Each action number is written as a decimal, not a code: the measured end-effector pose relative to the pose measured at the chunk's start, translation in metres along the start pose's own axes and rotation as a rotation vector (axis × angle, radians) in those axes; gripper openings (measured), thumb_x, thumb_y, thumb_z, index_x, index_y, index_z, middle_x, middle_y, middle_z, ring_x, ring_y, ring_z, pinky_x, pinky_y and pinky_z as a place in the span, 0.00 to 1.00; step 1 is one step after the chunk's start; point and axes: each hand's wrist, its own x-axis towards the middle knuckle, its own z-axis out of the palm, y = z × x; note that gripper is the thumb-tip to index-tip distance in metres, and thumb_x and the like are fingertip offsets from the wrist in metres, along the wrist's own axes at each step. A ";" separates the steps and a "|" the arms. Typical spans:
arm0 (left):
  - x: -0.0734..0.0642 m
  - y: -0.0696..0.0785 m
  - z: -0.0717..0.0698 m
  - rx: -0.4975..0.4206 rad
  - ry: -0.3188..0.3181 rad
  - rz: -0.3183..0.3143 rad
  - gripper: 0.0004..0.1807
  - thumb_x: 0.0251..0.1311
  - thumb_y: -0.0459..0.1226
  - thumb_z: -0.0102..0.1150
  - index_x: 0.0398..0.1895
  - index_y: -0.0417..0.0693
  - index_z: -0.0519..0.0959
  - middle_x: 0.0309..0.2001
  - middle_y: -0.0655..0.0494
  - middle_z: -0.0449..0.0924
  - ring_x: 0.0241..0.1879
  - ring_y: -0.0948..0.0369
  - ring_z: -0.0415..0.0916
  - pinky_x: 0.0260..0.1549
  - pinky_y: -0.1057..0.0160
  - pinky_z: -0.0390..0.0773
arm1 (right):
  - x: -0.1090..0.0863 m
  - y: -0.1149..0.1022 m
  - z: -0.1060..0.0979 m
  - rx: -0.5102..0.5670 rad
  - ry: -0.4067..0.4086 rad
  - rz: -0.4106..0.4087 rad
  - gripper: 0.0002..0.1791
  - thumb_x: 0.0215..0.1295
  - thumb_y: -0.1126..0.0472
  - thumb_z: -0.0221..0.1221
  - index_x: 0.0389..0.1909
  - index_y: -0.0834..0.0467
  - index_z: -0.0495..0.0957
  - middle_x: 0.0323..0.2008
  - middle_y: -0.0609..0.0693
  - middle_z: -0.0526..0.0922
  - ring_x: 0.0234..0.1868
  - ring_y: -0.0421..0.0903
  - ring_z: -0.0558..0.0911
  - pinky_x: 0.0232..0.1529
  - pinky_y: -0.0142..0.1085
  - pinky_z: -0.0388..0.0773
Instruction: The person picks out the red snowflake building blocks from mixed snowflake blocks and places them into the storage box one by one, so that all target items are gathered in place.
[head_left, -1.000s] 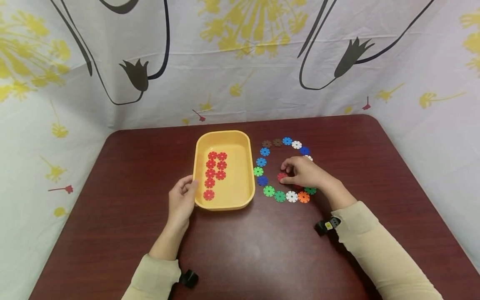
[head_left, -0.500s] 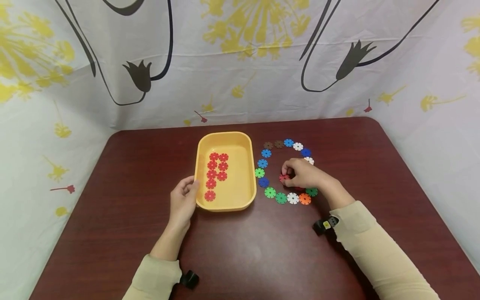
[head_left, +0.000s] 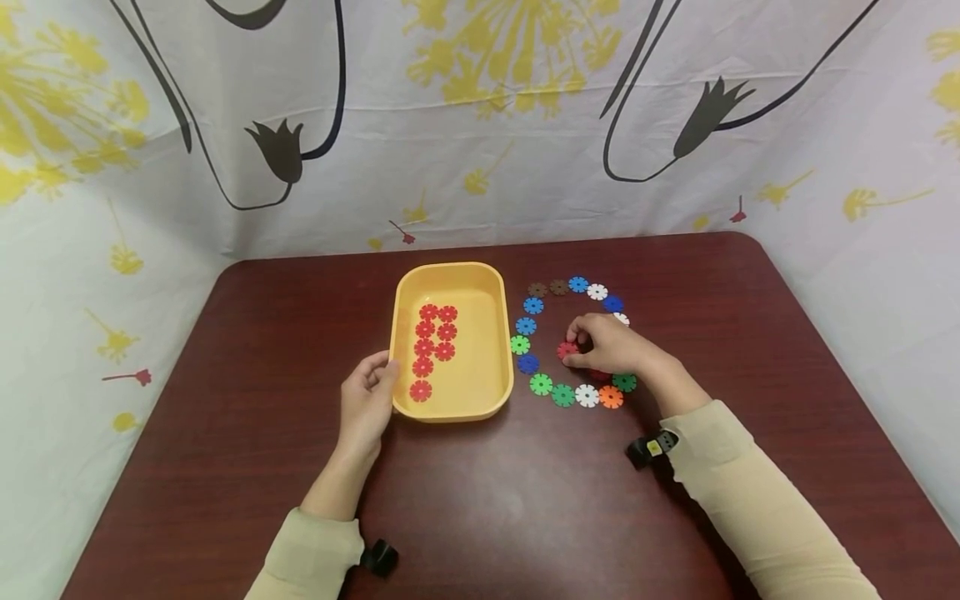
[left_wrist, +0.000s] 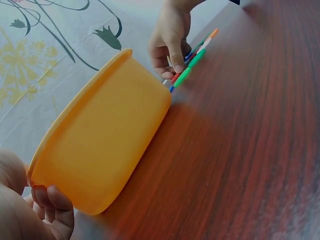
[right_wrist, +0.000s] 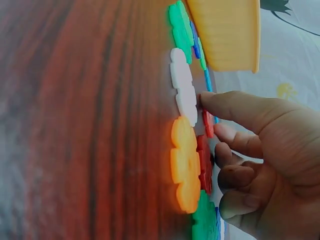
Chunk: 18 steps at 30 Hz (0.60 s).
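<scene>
My left hand [head_left: 367,398] grips the near left side of a yellow tray [head_left: 492,404], thumb at the rim. In the left wrist view, curled fingertips [left_wrist: 59,202] show against the tray's outer wall. Inside the tray, several red snowflake discs [head_left: 424,347] lie in the shape of a letter P. My right hand [head_left: 611,343] reaches inside a ring of coloured discs and pinches a red snowflake disc [head_left: 567,351] at the table surface between thumb and forefinger. Another red disc [right_wrist: 204,162] lies under this hand, partly hidden in the head view.
The ring right of the tray has blue, brown, white, green and orange discs [head_left: 611,397]; my right hand covers part of its right side. A dark red wooden table [head_left: 480,500] carries everything. Patterned white cloth [head_left: 450,125] hangs behind and at both sides.
My right hand's fingertips have shifted slightly about the red disc, which has moved a little. The left hand and the tray keep their place; the head view has shifted slightly.
</scene>
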 end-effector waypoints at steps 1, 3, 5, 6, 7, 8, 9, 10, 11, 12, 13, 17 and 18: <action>0.000 0.000 0.000 0.003 0.000 0.000 0.19 0.74 0.41 0.57 0.60 0.39 0.77 0.39 0.42 0.78 0.27 0.61 0.75 0.21 0.72 0.75 | 0.000 0.000 0.000 0.000 -0.001 0.000 0.15 0.61 0.59 0.72 0.40 0.60 0.77 0.35 0.52 0.78 0.35 0.49 0.74 0.38 0.42 0.74; 0.000 0.001 0.000 0.007 -0.001 -0.002 0.19 0.74 0.41 0.57 0.60 0.39 0.77 0.39 0.42 0.78 0.27 0.61 0.75 0.21 0.72 0.75 | 0.001 -0.001 -0.001 0.008 -0.001 -0.002 0.15 0.61 0.60 0.72 0.40 0.60 0.76 0.36 0.51 0.79 0.35 0.47 0.74 0.38 0.41 0.75; 0.000 0.001 0.000 0.009 0.000 -0.001 0.19 0.73 0.41 0.57 0.60 0.39 0.77 0.38 0.42 0.78 0.27 0.61 0.75 0.20 0.72 0.75 | 0.001 -0.001 -0.002 0.027 0.002 0.001 0.15 0.62 0.61 0.71 0.40 0.60 0.75 0.35 0.51 0.80 0.33 0.47 0.75 0.36 0.41 0.75; 0.000 0.001 0.000 0.009 0.000 -0.002 0.19 0.73 0.41 0.57 0.60 0.40 0.77 0.38 0.42 0.78 0.27 0.61 0.75 0.21 0.72 0.75 | 0.001 -0.001 -0.002 0.039 0.003 0.007 0.15 0.62 0.61 0.71 0.40 0.60 0.74 0.34 0.50 0.80 0.33 0.46 0.76 0.35 0.40 0.75; 0.000 0.001 0.000 0.009 -0.001 -0.001 0.19 0.73 0.41 0.57 0.60 0.40 0.77 0.38 0.42 0.78 0.27 0.61 0.75 0.20 0.72 0.75 | 0.001 -0.001 -0.002 0.049 0.006 0.013 0.14 0.63 0.61 0.70 0.41 0.60 0.74 0.34 0.50 0.80 0.32 0.45 0.76 0.34 0.40 0.75; 0.000 0.001 0.000 0.008 -0.001 0.000 0.19 0.73 0.41 0.57 0.60 0.39 0.77 0.38 0.42 0.78 0.27 0.61 0.75 0.20 0.72 0.75 | 0.001 -0.001 -0.003 0.061 0.010 0.021 0.15 0.64 0.62 0.70 0.41 0.60 0.73 0.33 0.50 0.80 0.31 0.45 0.76 0.34 0.40 0.75; 0.000 0.001 0.000 0.007 -0.001 0.001 0.19 0.73 0.41 0.57 0.60 0.39 0.77 0.38 0.42 0.78 0.26 0.61 0.75 0.20 0.72 0.75 | 0.001 -0.001 -0.003 0.067 0.013 0.031 0.15 0.64 0.62 0.70 0.42 0.61 0.73 0.33 0.50 0.80 0.30 0.45 0.76 0.33 0.39 0.75; 0.000 0.001 0.000 0.005 -0.001 0.003 0.18 0.73 0.41 0.57 0.60 0.39 0.77 0.38 0.42 0.78 0.26 0.61 0.75 0.20 0.72 0.75 | 0.001 -0.001 -0.003 0.070 0.017 0.040 0.15 0.64 0.63 0.70 0.43 0.61 0.73 0.33 0.51 0.80 0.29 0.45 0.76 0.32 0.39 0.75; 0.000 0.001 0.000 0.006 -0.002 0.002 0.19 0.73 0.41 0.57 0.60 0.39 0.77 0.38 0.42 0.78 0.26 0.61 0.75 0.20 0.72 0.75 | 0.001 -0.001 -0.003 0.071 0.019 0.047 0.16 0.64 0.63 0.70 0.45 0.62 0.73 0.34 0.52 0.80 0.29 0.45 0.76 0.31 0.39 0.75; 0.000 0.001 0.000 0.006 -0.002 0.002 0.19 0.73 0.41 0.57 0.60 0.39 0.77 0.38 0.42 0.78 0.26 0.61 0.75 0.20 0.72 0.75 | 0.001 0.000 -0.004 0.070 0.020 0.051 0.17 0.64 0.63 0.70 0.47 0.62 0.73 0.35 0.52 0.80 0.28 0.45 0.76 0.31 0.38 0.76; 0.000 0.001 0.000 0.007 -0.002 0.003 0.19 0.73 0.41 0.57 0.60 0.39 0.77 0.38 0.42 0.78 0.26 0.61 0.75 0.20 0.72 0.74 | 0.002 0.000 -0.003 0.069 0.021 0.053 0.18 0.63 0.63 0.70 0.48 0.63 0.73 0.35 0.53 0.81 0.27 0.45 0.76 0.30 0.38 0.76; 0.000 0.000 -0.001 0.007 -0.003 0.002 0.19 0.73 0.41 0.57 0.60 0.39 0.77 0.39 0.42 0.78 0.26 0.62 0.75 0.20 0.72 0.74 | 0.003 0.003 -0.003 0.062 0.013 0.041 0.21 0.63 0.62 0.70 0.53 0.65 0.76 0.36 0.53 0.82 0.28 0.44 0.77 0.30 0.37 0.78; 0.000 0.001 0.000 0.007 -0.004 0.002 0.19 0.73 0.41 0.57 0.60 0.39 0.77 0.39 0.42 0.78 0.26 0.62 0.75 0.20 0.72 0.75 | 0.003 0.003 -0.003 0.061 0.010 0.038 0.22 0.62 0.62 0.71 0.54 0.65 0.77 0.36 0.53 0.82 0.29 0.44 0.77 0.31 0.38 0.78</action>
